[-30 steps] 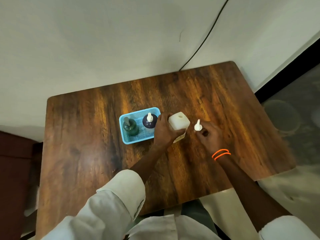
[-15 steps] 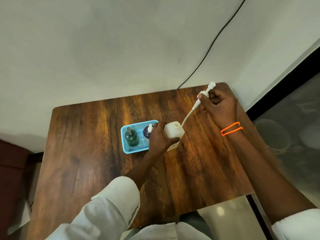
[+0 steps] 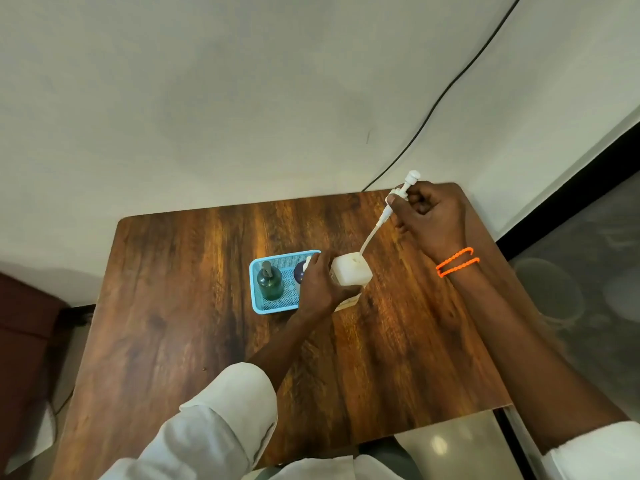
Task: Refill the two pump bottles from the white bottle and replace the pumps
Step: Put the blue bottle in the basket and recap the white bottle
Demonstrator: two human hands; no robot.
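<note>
White bottle (image 3: 349, 273) sits on the wooden table (image 3: 194, 306) beside the blue basket (image 3: 258, 303), left hand (image 3: 317, 289) wrapped round it. Right hand (image 3: 433, 220) pinches its pump (image 3: 398, 199), tube nearly out. Green bottle (image 3: 270, 284) and dark bottle (image 3: 300, 271) are both pumps-on, so refilling's all ahead.

My left hand (image 3: 320, 289) hides most of the dark blue pump bottle (image 3: 300, 271) in the basket (image 3: 256, 299); I cannot see its pump fully.
</note>
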